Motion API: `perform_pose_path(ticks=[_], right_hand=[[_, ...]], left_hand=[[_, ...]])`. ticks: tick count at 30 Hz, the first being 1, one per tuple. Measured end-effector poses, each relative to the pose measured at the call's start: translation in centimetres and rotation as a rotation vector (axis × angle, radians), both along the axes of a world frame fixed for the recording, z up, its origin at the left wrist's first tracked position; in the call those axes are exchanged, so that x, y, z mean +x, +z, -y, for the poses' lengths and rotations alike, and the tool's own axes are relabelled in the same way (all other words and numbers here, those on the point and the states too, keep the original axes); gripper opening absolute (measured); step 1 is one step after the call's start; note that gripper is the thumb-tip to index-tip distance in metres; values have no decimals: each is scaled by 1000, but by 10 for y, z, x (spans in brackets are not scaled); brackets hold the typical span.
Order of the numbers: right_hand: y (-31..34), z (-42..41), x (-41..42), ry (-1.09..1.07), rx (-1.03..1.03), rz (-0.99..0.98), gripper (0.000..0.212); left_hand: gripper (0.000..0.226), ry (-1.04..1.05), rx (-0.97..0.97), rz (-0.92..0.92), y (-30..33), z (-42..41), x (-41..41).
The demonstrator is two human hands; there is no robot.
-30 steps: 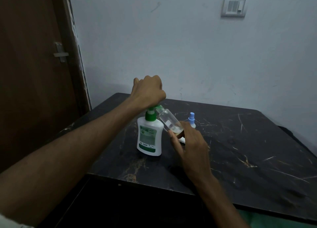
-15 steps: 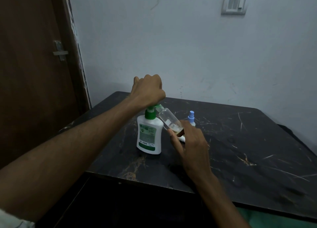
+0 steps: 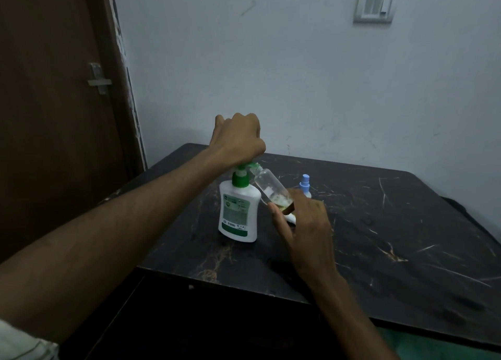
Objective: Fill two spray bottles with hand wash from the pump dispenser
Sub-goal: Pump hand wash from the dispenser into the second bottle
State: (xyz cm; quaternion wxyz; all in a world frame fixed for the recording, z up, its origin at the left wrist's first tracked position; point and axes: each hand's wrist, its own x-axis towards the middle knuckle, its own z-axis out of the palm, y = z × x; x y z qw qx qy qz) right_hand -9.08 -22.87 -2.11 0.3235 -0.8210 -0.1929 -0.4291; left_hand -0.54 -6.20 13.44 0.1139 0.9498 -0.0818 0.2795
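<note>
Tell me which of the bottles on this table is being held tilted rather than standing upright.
The clear spray bottle in the right hand, mouth angled up to the dispenser's nozzle. The white pump dispenser and blue-capped bottle stand upright.

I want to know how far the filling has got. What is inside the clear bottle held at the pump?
A little yellowish liquid with foam sits at the low end of the clear bottle; the rest looks empty. The right hand covers its base.

White pump dispenser, green pump, upright at table centre. Clear spray bottle tilted, open mouth at nozzle toward 11 o'clock, little amber liquid at bottom. Blue sprayer at 3 o'clock, partly hidden.
</note>
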Motion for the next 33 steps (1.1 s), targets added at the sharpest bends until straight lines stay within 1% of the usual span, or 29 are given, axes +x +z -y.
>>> perform_pose_path(ticks=[4,10,25,29,33], right_hand=[[0,0,0,0,-5,-7,36],[-1,-1,2,-12,-3,5,40],[-1,1,0,-4,-10,-20,39],[-1,0,1,-13,-10,-23,41],[0,1,1,-11,-4,-16,37]], left_hand=[[14,-5,-34,-6,-6,0,0],[10,0,5,10,0,-1,2],[10,-19,24,7,-6,1,2],[8,-18,56,27,-2,1,2],[10,-20,50,30,-1,2,2]])
